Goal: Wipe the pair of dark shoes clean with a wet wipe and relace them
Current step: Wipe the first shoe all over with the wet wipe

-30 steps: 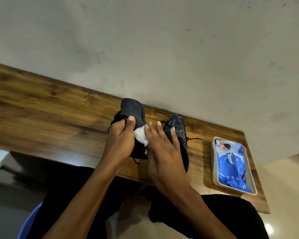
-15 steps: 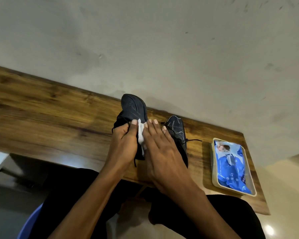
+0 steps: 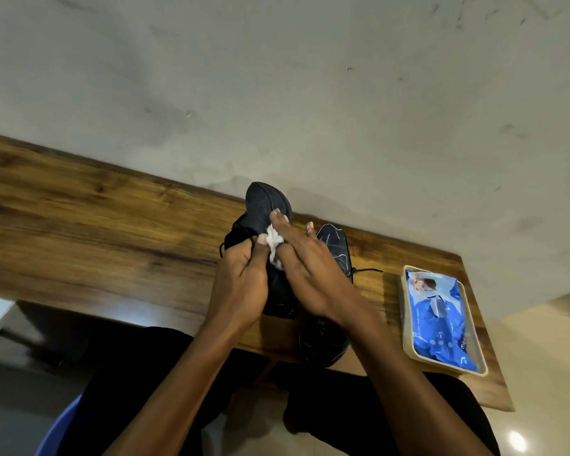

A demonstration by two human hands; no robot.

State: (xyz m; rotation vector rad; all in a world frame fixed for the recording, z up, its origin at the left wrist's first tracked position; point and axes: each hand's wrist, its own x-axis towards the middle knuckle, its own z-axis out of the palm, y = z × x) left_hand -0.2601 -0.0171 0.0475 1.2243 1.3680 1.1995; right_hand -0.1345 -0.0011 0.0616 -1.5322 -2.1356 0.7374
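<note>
Gripping the dark fabric lace-up shoe (image 3: 264, 205) at its laced midsection, the left hand (image 3: 242, 284) has its fingers curled round the upper, thumb tip close to the black lace (image 3: 241, 232). This shoe is raised toe-up above the brown wood-grain desk (image 3: 96, 218), its sole turned away from the camera.

The right hand (image 3: 313, 274) presses the crumpled white wet wipe (image 3: 273, 241) against the shoe's upper. Its fingers (image 3: 282, 225) are extended and lie together along the toe section, with the wipe trapped beneath them and showing between the two hands. The wipe touches both the right palm side and the left thumb area. How firmly the wipe is clamped cannot be determined.

The second dark lace-up shoe (image 3: 334, 245) lies on the desk just right of the held one, largely hidden behind the right wrist, with a loose lace end trailing right.

A blue plastic pack of wet wipes (image 3: 441, 324) sits in a shallow cream tray (image 3: 405, 337) near the desk's right end, well apart from both hands. A grey plaster wall (image 3: 310, 93) rises behind the desk.
</note>
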